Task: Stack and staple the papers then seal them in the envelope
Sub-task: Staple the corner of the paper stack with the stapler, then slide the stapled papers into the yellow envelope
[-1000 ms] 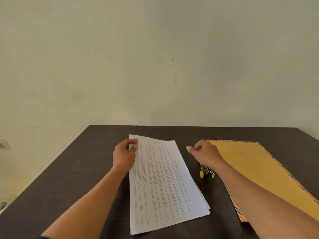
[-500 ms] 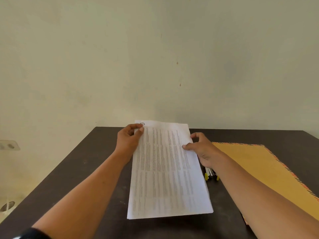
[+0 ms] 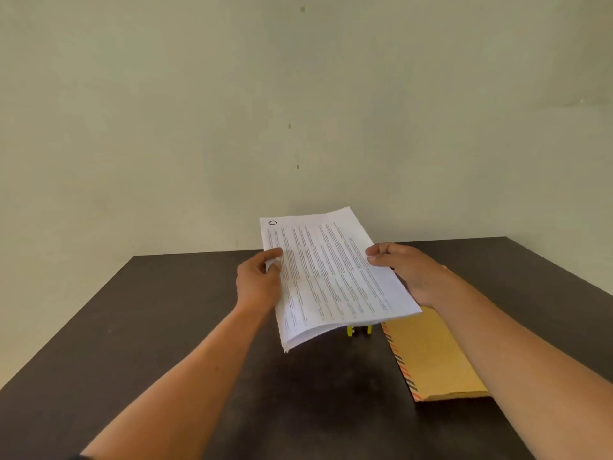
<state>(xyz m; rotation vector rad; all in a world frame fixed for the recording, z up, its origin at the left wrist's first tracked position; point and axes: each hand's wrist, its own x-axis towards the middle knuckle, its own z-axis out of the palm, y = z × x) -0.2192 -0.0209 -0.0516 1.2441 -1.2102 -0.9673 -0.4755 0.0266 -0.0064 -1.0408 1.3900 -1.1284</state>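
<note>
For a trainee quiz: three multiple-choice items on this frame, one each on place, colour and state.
1. Where is the envelope relative to the papers?
A. to their right, on the table
B. to their left
C. on top of them
2. What colour shows on the stapler beneath the papers?
A. red
B. yellow
C. blue
3. How are the papers held?
A. flat on the table
B. lifted by both hands
C. by one hand
Answers: 1 A, it lies flat off their right edge; 2 B, yellow ends peek from under the papers; 3 B, left hand and right hand grip opposite edges.
</note>
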